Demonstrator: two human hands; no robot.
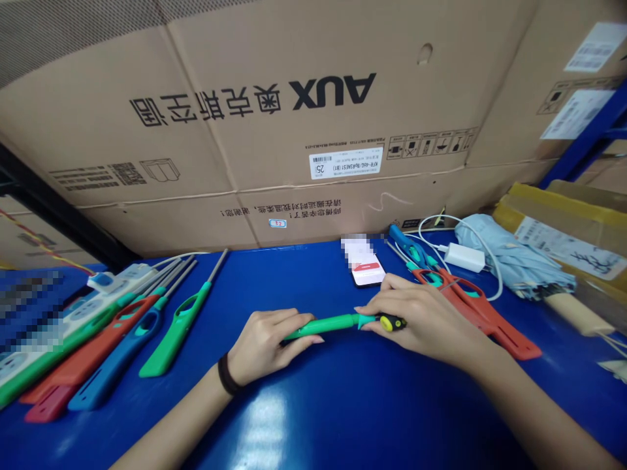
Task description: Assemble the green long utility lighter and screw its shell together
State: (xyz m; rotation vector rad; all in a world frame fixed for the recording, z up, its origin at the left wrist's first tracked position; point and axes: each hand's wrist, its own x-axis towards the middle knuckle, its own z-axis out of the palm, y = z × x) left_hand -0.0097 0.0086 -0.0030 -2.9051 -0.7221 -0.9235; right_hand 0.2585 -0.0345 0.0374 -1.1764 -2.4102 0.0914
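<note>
My left hand wraps around a green plastic rod that lies across the blue table. My right hand grips the rod's far end, with its fingers near a teal collar and a black-and-yellow tip. Several long utility lighters lie to the left of my hands, including a green one and a blue one. A red lighter lies partly under my right wrist, and a blue lighter lies beyond it.
A white power strip lies at the left table edge. A phone, white charger and pale blue folded umbrella lie ahead and right. A large AUX cardboard box stands along the table's far edge.
</note>
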